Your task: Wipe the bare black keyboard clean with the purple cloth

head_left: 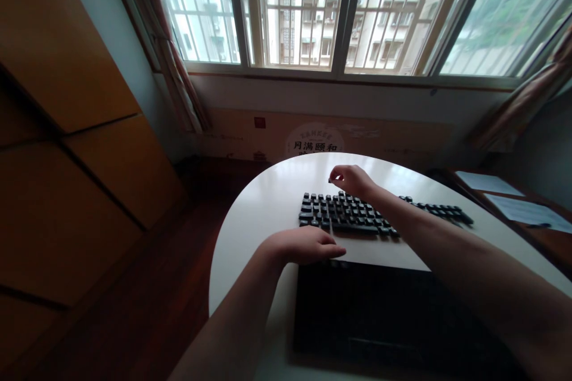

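Observation:
Rows of small black keycaps (357, 212) lie in a keyboard layout on the white table (236, 262). My right hand (353, 180) is above their far left part. Its thumb and fingertips are pinched on a small dark piece (329, 180) that looks like a keycap. My left hand (304, 245) lies low, just in front of the near left keycaps, its visible fingers stretched out to the right and apart. Part of its fingers is hidden. A black flat panel (379, 309) is on the table close to me, with a few small dark pieces (337, 263) at its far left edge.
The table's rounded edge curves along the left and far side. On the right, papers (527, 211) and a pen (538, 225) lie on a brown surface. Beyond the table are a printed box (388, 137) and barred windows (295, 12). A wooden cabinet (89, 172) stands left.

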The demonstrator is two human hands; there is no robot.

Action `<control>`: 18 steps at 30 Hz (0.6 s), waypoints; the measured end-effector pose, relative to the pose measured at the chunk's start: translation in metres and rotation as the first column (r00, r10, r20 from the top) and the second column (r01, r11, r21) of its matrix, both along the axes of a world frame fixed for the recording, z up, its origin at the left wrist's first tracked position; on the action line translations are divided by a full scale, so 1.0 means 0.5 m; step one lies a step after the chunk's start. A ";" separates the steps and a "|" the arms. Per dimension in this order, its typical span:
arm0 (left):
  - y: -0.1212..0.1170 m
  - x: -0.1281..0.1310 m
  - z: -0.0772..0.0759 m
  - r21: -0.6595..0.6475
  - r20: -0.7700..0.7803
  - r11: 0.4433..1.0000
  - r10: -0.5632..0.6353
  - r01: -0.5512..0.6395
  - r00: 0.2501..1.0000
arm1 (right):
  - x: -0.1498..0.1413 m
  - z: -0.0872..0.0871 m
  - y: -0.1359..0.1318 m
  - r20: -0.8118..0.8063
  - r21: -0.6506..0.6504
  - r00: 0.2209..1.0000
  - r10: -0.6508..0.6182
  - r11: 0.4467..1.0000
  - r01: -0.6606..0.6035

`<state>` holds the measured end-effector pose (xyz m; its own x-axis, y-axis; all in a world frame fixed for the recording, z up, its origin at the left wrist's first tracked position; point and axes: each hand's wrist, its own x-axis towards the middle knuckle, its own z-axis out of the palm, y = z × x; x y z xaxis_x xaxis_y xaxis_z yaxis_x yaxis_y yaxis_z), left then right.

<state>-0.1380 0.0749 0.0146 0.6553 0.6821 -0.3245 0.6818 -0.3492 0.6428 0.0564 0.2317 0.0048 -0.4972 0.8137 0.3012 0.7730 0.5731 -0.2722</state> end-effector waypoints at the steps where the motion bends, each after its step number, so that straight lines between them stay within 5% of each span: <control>1: -0.001 0.001 0.002 -0.002 0.008 0.999 0.040 -0.040 0.999 | 0.005 0.009 -0.021 -0.048 0.034 0.999 0.009 0.999 -0.008; 7: -0.012 0.008 0.024 0.133 0.142 0.982 0.118 -0.137 0.983 | 0.094 0.032 -0.231 -0.256 0.204 0.959 0.123 0.976 -0.071; 11: -0.036 0.036 0.034 0.209 0.231 0.974 0.032 -0.082 0.972 | 0.161 0.022 -0.366 -0.261 0.421 0.889 0.375 0.873 -0.245; 18: -0.073 0.097 0.026 0.302 0.239 0.952 -0.127 0.051 0.963 | 0.186 -0.008 -0.427 -0.268 0.462 0.866 0.422 0.845 -0.269</control>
